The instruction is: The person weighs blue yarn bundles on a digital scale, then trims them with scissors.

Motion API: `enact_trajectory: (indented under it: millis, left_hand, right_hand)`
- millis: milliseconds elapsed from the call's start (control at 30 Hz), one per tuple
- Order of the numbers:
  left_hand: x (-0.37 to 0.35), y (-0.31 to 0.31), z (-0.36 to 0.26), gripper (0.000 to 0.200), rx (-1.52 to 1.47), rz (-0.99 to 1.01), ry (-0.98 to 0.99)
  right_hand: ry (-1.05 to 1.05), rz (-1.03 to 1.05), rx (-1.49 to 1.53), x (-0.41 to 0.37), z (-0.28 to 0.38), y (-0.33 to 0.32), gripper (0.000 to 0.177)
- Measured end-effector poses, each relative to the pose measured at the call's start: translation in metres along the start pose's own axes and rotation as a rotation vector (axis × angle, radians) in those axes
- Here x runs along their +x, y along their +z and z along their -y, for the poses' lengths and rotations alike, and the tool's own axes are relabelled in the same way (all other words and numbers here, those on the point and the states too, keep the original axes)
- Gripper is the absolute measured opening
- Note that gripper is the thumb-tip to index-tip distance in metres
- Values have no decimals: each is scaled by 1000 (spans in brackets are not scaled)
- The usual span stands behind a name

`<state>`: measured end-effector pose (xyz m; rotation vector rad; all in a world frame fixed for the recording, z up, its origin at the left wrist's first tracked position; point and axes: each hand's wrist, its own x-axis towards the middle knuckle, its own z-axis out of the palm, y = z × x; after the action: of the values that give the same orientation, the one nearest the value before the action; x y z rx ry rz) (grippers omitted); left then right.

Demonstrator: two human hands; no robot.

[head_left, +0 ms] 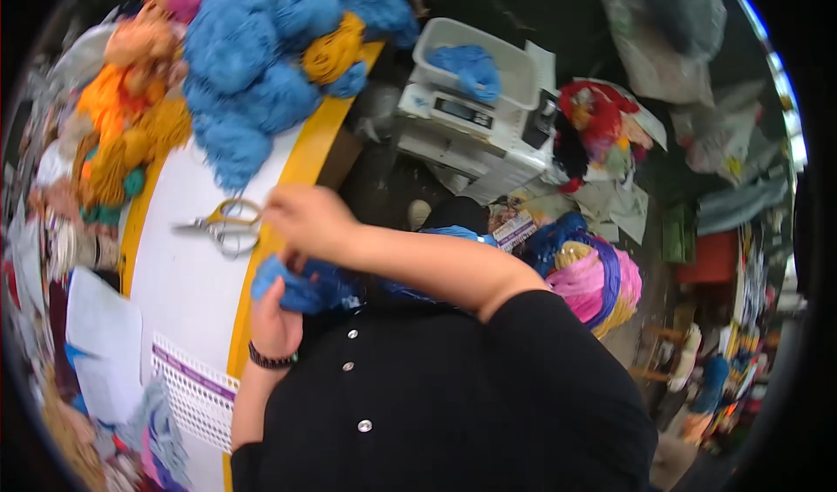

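Observation:
My left hand point(277, 319), with a dark bracelet at the wrist, is closed around a bunch of blue yarn point(295, 290) in front of my body. Just beyond it, my right hand point(307, 220) hovers slightly blurred, its fingers curled downward above the yarn; what they pinch I cannot make out. Beside the right fingertips, a pair of scissors point(223, 223) with a yellow handle loop appears over the white tabletop point(205, 296), blades pointing left. More blue yarn in shiny wrapping trails from the left hand across my lap, partly hidden by my right forearm.
A large heap of blue yarn point(253, 52) with a mustard skein point(334, 49) covers the table's far end. Orange skeins point(113, 100) lie at left, a printed sheet point(193, 390) nearer. A scale point(462, 113) bears a white tub point(520, 65). A pink bundle point(593, 283) sits at right.

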<state>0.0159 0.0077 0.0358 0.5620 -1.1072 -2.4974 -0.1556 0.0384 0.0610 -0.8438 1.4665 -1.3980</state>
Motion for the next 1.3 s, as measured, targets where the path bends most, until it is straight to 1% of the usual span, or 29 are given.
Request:
enact_trajectory:
  millis: [33, 67, 100, 167, 233, 267, 300, 333, 367, 400, 433, 467, 500, 533, 600, 633, 700, 733, 767, 800, 967, 1000, 1067, 1100, 1167, 1200, 1233, 1267, 1300]
  left_hand:
    - [4, 8, -8, 56, -44, 38, 31]
    - [8, 14, -13, 58, -109, 80, 38]
    - [15, 18, -18, 59, -143, 199, 58]
    - [19, 20, -17, 58, -134, 209, 72]
    - [22, 32, -20, 56, -140, 185, 84]
    - [21, 36, -22, 51, -167, 181, 93]
    - [20, 37, -20, 51, -168, 180, 94]
    - [19, 39, -19, 49, -26, 165, 133]
    - [18, 41, -16, 47, 117, 150, 170]
    - [17, 45, -12, 42, 101, 91, 182]
    - [17, 47, -10, 42, 99, 91, 181]
    - [16, 49, -10, 37, 177, 56, 205]
    - [14, 49, -10, 33, 255, 19, 229]
    - [12, 50, -11, 33, 254, 14, 232]
    - [10, 51, -14, 26, 241, -31, 199]
    - [7, 52, -20, 23, 260, -110, 139]
    - [6, 54, -19, 23, 201, -133, 122]
    - [6, 55, -19, 23, 144, -154, 102]
    - [5, 57, -19, 19, 150, -104, 106]
    - [5, 58, -18, 19, 151, -103, 106]
    - [6, 59, -9, 11, 288, -93, 226]
    - [6, 61, -8, 11, 289, -91, 225]
    - [7, 64, -6, 15, 425, -172, 256]
    - [7, 66, -8, 15, 428, -163, 256]
    - [8, 73, -15, 16, 134, -84, 148]
    - [7, 69, -24, 17, -101, -23, 38]
    - [1, 61, -41, 17, -362, 161, -124]
    - [-5, 50, -53, 17, -542, 373, -160]
    - [-8, 37, -64, 21, -651, 456, -163]
  right_hand:
    - [39, -10, 119, -18, 11, -10, 18]
    - [-17, -17, 133, -29, 8, -15, 20]
    - [-59, 39, 59, -44, 19, -22, 21]
    - [-143, -33, -91, -65, 25, -22, 28]
    - [-170, -23, -73, -76, 22, -22, 33]
    - [-105, 5, -33, -80, 19, -21, 35]
    - [-67, 18, 7, -84, 18, -19, 35]
    - [-30, 31, 49, -85, 18, -16, 35]
    - [-93, 1, -63, -86, 14, -15, 30]
    - [-93, 0, -64, -88, 14, -16, 30]
    - [-90, -11, -128, -90, 15, -16, 26]
    - [-87, -21, -193, -92, 15, -15, 23]
    - [-223, -77, -271, -93, 14, -14, 21]
    - [-223, -71, -272, -95, 13, -13, 21]
    - [-121, -28, 41, -98, 10, -14, 20]
    - [-8, -23, 168, -99, 6, -17, 18]
    - [-26, 4, 380, -98, 10, -22, 17]
    - [-13, -1, 374, -98, 9, -22, 15]
    - [-15, -2, 373, -99, 8, -23, 15]
    - [-25, -9, 337, -100, 7, -24, 15]
    - [-26, -45, 165, -101, -1, -25, 13]
    - [-30, -42, 177, -101, -3, -25, 13]
    - [-37, -43, 190, -100, -6, -27, 13]
    - [27, -46, 425, -98, -6, -29, 13]
    - [107, -17, 847, -104, 11, -41, 14]
    - [71, 141, 935, -106, 11, -56, 13]
    - [31, 295, 1018, -112, 9, -71, 13]
    - [130, 270, 758, -130, 29, -85, 16]
    - [187, 234, 362, -147, 48, -94, 22]
